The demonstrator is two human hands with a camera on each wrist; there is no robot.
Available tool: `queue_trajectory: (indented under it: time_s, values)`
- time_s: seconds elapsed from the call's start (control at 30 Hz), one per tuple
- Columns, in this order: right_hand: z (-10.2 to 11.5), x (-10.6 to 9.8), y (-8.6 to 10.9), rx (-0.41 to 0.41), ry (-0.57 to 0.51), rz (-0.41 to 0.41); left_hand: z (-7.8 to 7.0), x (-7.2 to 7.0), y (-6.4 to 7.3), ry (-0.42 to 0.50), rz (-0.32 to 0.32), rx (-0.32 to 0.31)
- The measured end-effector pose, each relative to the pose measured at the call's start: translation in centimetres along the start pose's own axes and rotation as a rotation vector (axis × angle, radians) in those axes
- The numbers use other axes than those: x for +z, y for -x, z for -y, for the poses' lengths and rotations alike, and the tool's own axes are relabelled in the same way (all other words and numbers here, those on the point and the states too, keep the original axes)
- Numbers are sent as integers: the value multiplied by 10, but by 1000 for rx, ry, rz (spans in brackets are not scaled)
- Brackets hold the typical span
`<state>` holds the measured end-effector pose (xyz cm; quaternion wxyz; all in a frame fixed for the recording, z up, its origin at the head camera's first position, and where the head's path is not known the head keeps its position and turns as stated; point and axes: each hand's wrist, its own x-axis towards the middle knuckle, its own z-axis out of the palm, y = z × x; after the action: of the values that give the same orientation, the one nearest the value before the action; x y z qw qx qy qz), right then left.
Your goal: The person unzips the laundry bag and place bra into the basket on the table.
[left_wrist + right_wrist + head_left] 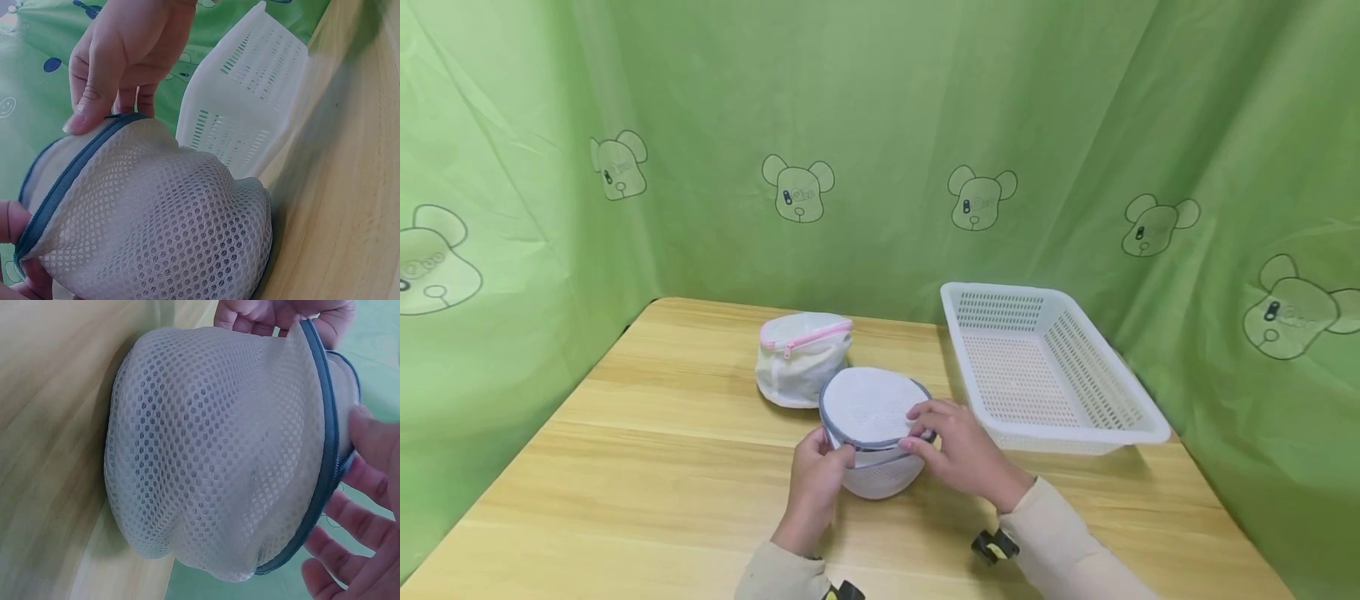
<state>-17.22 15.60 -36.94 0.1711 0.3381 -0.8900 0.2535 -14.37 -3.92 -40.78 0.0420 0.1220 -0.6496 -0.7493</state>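
A white mesh laundry bag [880, 479] with a blue-grey zipper stands on the table in front of me, its round top lid [872, 400] tilted up at the far side. My left hand [816, 483] grips the zipper rim at the left, thumb on the near side. At the right, my right hand [962, 450] pinches the rim between thumb and fingers. From the right wrist, the zipper [328, 425] shows part-way open, with a gap under the lid. The honeycomb mesh side [175, 206] bulges softly and is creased.
Behind and left of it, a second white laundry bag [805, 371] with a pink zipper sits upright. A white plastic basket [958, 350] with slotted walls stands at the right. The wooden table [647, 467] reaches green curtains [880, 108] at the back and sides.
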Motion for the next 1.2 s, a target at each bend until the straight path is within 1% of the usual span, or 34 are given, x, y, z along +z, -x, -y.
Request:
queue_trajectory:
  time_s: [0.17,0.23,0.5,0.63,0.8,1.0,1.2]
  values:
    - [-4,-1,-3,-41,0,-91,0,0,1,14,6,12]
    - [-5,-2,-4,-51,5,-115,-1,0,1,15,3,12]
    - [-8,-8,-10,-52,9,-122,0,-1,-2,-1,6,-9]
    - [-11,-11,-14,-43,25,-152,0,-2,-2,15,10,-4]
    - [-16,-13,-19,18,55,-203,0,-2,-2,32,9,1]
    - [-23,-15,-25,79,13,-227,0,-1,-2,41,19,2]
    - [-27,-18,-31,147,-14,-275,2,-2,-2,32,14,12]
